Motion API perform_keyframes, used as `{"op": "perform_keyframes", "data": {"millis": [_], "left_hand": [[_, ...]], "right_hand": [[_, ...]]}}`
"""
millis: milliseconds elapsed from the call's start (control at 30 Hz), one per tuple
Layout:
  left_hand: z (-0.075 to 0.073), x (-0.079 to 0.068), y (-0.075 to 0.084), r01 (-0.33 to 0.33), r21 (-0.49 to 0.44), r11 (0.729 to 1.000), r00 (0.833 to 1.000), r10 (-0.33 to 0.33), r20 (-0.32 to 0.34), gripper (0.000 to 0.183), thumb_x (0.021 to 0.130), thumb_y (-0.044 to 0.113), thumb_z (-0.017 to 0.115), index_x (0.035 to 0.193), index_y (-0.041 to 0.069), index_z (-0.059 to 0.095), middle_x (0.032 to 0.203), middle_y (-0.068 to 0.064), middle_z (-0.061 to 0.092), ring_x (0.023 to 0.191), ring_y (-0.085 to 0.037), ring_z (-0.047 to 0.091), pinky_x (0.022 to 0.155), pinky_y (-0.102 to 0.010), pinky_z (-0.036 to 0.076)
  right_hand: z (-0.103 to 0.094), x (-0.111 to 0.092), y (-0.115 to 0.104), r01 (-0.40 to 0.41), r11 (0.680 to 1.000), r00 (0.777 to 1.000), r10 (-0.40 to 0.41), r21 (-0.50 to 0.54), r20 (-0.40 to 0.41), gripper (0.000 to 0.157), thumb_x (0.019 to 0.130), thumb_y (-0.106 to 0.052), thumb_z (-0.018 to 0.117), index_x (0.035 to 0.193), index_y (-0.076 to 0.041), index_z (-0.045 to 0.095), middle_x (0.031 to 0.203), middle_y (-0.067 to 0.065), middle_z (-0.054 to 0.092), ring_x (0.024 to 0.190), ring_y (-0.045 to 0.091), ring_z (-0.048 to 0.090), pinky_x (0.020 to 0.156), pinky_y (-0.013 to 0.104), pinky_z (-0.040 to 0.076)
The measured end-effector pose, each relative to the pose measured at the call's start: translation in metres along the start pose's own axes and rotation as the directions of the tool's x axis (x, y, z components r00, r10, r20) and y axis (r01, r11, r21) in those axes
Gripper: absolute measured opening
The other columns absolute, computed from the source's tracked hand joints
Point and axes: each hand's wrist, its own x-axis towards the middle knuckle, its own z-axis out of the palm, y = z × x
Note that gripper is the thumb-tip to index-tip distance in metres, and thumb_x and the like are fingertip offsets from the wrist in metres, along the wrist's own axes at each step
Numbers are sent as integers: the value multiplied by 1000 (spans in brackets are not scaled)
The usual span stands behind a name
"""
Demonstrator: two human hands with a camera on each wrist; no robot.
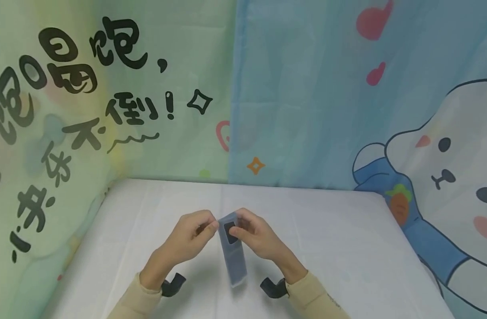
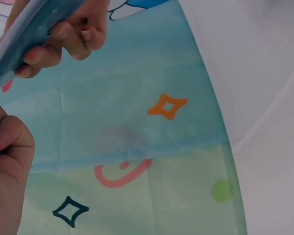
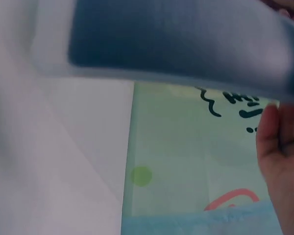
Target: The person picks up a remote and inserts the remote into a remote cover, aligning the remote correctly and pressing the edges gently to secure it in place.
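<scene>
A long, narrow blue-grey pouch with a translucent border hangs over the table, its top end tilted slightly left. Near that top end a dark rectangle shows on its front. My left hand pinches at the upper left edge with thumb and forefinger. With the thumb across the front and fingers behind, my right hand grips the upper right side. Close up in the right wrist view, the pouch shows a dark blue inside within a pale rim. Those right fingers curl under the pouch in the left wrist view.
A white-covered table lies below both hands. Behind it hang printed cloths, a green one with black lettering and a blue one with a cartoon animal. Black straps with angled mounts sit at both wrists.
</scene>
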Motion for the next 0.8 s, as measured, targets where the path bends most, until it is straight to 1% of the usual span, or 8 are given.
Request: {"op": "perform_keyframes", "data": {"millis": [100,167,267,367,433,500,667,800], "left_hand": [[0,-2,0,-89,113,990,996,91,-13,21,98,1,56,82,14,52,69,8,42,60,-2,37,50,-19,35],[0,-2,1,-144,202,969,989,150,-14,21,103,10,52,83,13,52,69,7,42,60,-2,37,50,-16,34],[1,-1,3,-211,345,914,975,222,6,28,108,20,42,83,11,50,70,7,43,60,-3,36,50,-14,33],[1,1,5,-242,467,851,966,259,29,32,109,22,38,81,11,49,70,7,42,59,-4,36,51,-16,33],[0,2,4,-242,505,828,965,262,33,32,108,21,38,80,10,49,70,6,42,59,-6,35,52,-18,33],[0,2,2,-223,496,839,970,241,29,30,107,20,41,81,10,50,70,6,43,60,-6,37,52,-18,34],[-3,2,-4,-138,401,906,989,148,7,20,104,17,54,85,12,54,74,7,47,64,-4,42,54,-16,37],[-5,2,-9,-73,379,922,996,83,-10,14,99,15,64,87,13,57,77,7,51,67,-5,47,58,-18,43]], "right_hand": [[7,0,0,-12,998,997,8,-59,-71,22,102,-11,59,120,1,57,102,6,64,92,18,62,81,34,53],[10,0,1,-13,996,994,3,-86,-113,21,102,-10,60,120,0,58,99,5,64,90,17,61,81,34,53],[13,-1,2,-17,994,988,0,-108,-156,20,100,-7,62,119,0,59,95,4,63,86,17,59,79,33,52],[14,-1,2,-23,993,983,1,-119,-182,20,99,-5,62,119,-1,59,93,3,62,85,17,58,78,32,52],[14,0,3,-24,992,982,1,-123,-188,21,99,-5,62,119,-2,59,94,3,63,86,17,59,78,32,52],[14,2,4,-18,992,983,-5,-121,-184,22,99,-4,62,120,-1,58,96,4,63,88,18,60,79,33,52],[12,6,5,11,991,985,-35,-135,-172,22,98,-1,63,119,-2,58,103,6,64,95,20,62,85,36,51],[10,8,6,13,988,983,-41,-154,-180,22,97,0,63,119,-3,59,104,7,64,98,21,61,88,37,51]]}}
